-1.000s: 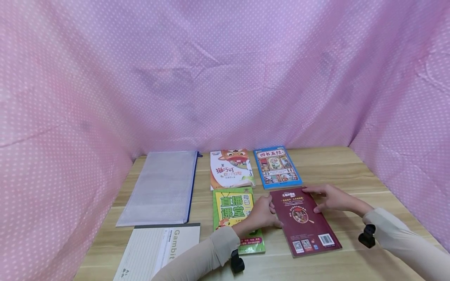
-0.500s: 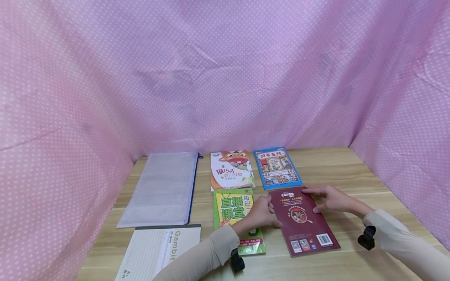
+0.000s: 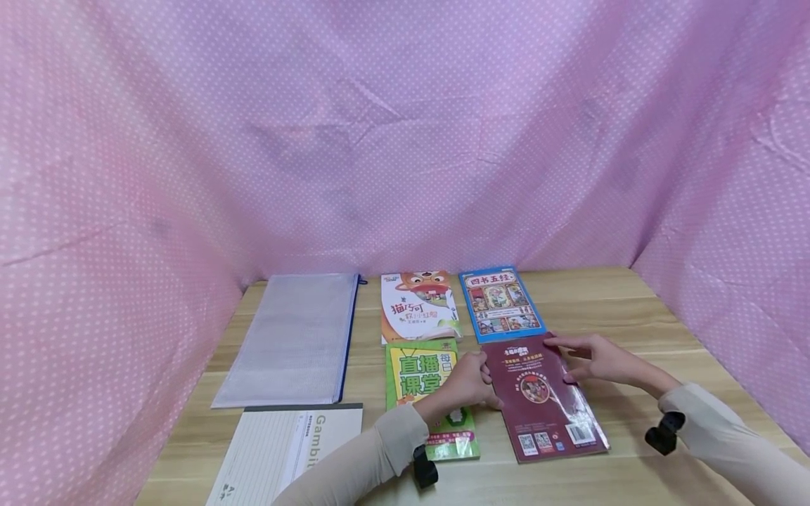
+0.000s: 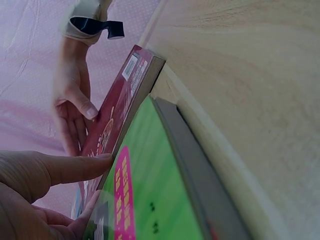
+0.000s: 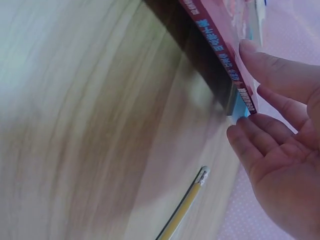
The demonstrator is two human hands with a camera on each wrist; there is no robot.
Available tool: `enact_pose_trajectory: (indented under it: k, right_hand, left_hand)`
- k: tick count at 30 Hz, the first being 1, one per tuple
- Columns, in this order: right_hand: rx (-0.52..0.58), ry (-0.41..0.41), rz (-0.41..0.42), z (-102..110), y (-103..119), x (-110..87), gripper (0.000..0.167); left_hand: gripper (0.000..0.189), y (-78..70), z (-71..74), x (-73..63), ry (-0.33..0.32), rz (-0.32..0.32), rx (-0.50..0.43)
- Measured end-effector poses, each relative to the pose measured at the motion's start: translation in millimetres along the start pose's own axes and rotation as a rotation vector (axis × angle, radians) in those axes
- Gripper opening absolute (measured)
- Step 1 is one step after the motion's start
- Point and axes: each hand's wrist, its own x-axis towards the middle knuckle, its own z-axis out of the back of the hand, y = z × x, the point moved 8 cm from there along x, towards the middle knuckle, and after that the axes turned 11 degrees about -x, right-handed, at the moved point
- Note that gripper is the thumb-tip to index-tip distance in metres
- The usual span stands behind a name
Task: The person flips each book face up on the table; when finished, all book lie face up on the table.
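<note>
A maroon book, back cover up with a barcode, lies between both hands. My left hand holds its left edge, reaching over a green and yellow book; in the left wrist view the thumb meets the maroon book's edge. My right hand grips the far right part, its thumb on the cover and its other fingers at the edge. Seen from the right wrist, the spine sits slightly above the table, over a dark shadow. Some left fingertips are hidden.
Behind stand a white cartoon-covered book and a blue-bordered book, both flat. At the left lie a mesh zip pouch and a Gambit notebook. A yellow pencil lies on the wooden table. Pink dotted cloth surrounds it.
The maroon book has shifted slightly left and tilted, with more glare now on its right side. Both hands keep their places on it. The other books look unmoved.
</note>
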Motion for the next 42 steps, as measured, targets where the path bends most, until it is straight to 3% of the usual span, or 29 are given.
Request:
enact_pose_trajectory:
  k: [6,13,18,30,42]
  right_hand:
    - [0.052,-0.031,0.063,11,14,-1.4,0.059]
    - [0.220,0.018,0.184,22,38,4.2,0.050]
    - [0.271,0.022,0.266,28,52,8.1,0.051]
    - [0.324,0.036,0.258,30,62,11.2,0.056]
    - [0.317,0.035,0.203,26,74,18.1,0.057]
  left_hand:
    - [0.061,-1.0,3.0,1.1,-0.013,0.016,0.004]
    - [0.066,-2.1,5.2,4.2,-0.015,0.004,0.006]
    - [0.062,-3.6,5.7,4.3,-0.006,-0.023,-0.017]
    - [0.060,-1.8,4.7,-1.2,-0.005,-0.040,-0.037]
    - [0.088,2.9,3.0,-2.0,-0.033,-0.015,-0.017]
